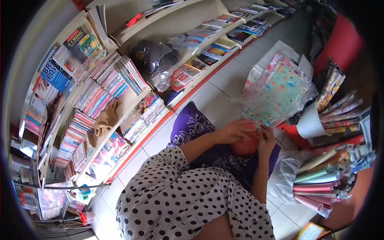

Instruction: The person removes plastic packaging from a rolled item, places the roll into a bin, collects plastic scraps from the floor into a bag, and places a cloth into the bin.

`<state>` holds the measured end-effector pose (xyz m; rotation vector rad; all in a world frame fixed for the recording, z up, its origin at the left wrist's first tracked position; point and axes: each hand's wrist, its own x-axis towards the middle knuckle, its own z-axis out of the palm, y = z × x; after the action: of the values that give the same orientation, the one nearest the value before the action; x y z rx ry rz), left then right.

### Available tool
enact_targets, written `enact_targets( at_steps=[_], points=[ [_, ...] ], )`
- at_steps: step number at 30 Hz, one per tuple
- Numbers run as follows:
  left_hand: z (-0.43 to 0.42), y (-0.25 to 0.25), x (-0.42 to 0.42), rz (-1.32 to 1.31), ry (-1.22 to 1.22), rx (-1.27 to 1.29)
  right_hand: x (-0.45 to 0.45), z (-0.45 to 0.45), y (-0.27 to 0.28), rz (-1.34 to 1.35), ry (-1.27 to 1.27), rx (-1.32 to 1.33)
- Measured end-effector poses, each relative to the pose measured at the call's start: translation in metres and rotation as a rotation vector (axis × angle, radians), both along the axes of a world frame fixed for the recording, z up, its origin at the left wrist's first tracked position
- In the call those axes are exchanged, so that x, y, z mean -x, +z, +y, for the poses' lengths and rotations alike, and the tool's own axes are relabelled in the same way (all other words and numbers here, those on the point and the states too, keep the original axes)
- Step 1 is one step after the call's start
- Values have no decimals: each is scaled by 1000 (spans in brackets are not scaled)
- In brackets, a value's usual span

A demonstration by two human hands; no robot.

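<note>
My left hand (239, 131) is bent over the top of a smooth, rounded red balloon (244, 147), its fingers curled and close together. Right beside it, my right hand (265, 139) has its thumb and fingertips pinched at the balloon's upper end. A tiny whitish bit shows between the two sets of fingertips, too small to make out. The balloon rests above my lap, over purple cloth with a white flower pattern (196, 124). Just beyond my hands lie plastic-wrapped patterned sheets (276, 94), mint green with flowers on top.
Bookshelves (144, 94) packed with books and magazines curve along the left and far side. A dark bundle in plastic (154, 56) sits on a shelf. To the right stand a white bin (311, 123) of rolled paper and a bag of coloured rolls (316, 176). The floor is tiled.
</note>
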<state>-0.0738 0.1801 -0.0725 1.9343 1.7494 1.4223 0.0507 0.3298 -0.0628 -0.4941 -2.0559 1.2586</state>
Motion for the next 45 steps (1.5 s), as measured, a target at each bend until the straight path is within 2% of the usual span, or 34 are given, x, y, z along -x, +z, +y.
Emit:
enact_targets(
  at_steps=[2,5,8,10,13,15,16,17,18,19,20,22,24,25,26,27,28,29,30,32,34,35,36,38,40,42,44,45],
  points=[
    [-12,-4,-4,-96,40,100,6,12,-5,27,-68,27],
    [-19,-7,-4,-165,94,9,15,7,-3,40,-103,-51],
    [-25,1,-3,-207,290,62,23,-12,19,-7,72,-34],
    [-22,24,-6,-269,518,197,31,-41,39,0,224,-215],
    [-23,-15,49,214,640,26,42,-58,57,22,333,-243],
    [-42,55,77,173,738,228,40,-60,77,30,242,-362],
    [-57,51,121,352,942,319,30,-55,80,10,154,-413],
    [-71,47,167,519,1140,432,15,-49,75,-17,177,-386],
    [-72,89,181,699,1132,68,-5,-39,66,-56,177,-354],
    [-82,105,211,578,1195,-66,-27,-28,57,-99,165,-318],
    [-91,125,234,765,1269,-68,-52,-18,46,-116,46,-322],
    [-121,118,332,896,1397,-87,-108,-6,17,-160,-174,-329],
    [-127,94,383,724,1654,248,-173,-6,-21,-274,-411,-281],
    [-124,81,395,754,1657,326,-207,-9,-50,-358,-511,-175],
    [-125,69,399,818,1636,375,-238,-17,-74,-464,-621,50],
    [-120,57,396,886,1613,397,-272,-26,-109,-661,-721,159],
    [-113,48,389,939,1568,404,-309,-38,-156,-832,-758,173],
    [-107,39,378,987,1522,415,-341,-55,-206,-880,-803,202],
    [-103,31,364,1032,1476,417,-366,-70,-250,-960,-855,335],
    [-96,14,333,1088,1374,434,-383,-89,-274,-866,-907,958],
    [-92,-7,306,1140,1229,468,-381,-100,-319,-952,-889,826],
    [-96,-28,321,1198,1112,487,-380,-103,-338,-992,-875,760],
    [-78,-14,256,1145,1056,676,-370,-98,-343,-1014,-894,773],
    [-77,-20,230,1121,811,460,-332,-70,-339,-1050,-942,776],
    [-62,-19,192,974,752,471,-307,-50,-342,-1226,-875,816],
    [-46,-9,148,856,697,470,-291,-44,-411,-1316,-1179,580],
    [-13,10,96,761,633,456,-309,-44,-421,-1112,-946,264],
    [2,18,83,781,598,397,-310,-40,-412,-1010,-978,360]
  ],
)
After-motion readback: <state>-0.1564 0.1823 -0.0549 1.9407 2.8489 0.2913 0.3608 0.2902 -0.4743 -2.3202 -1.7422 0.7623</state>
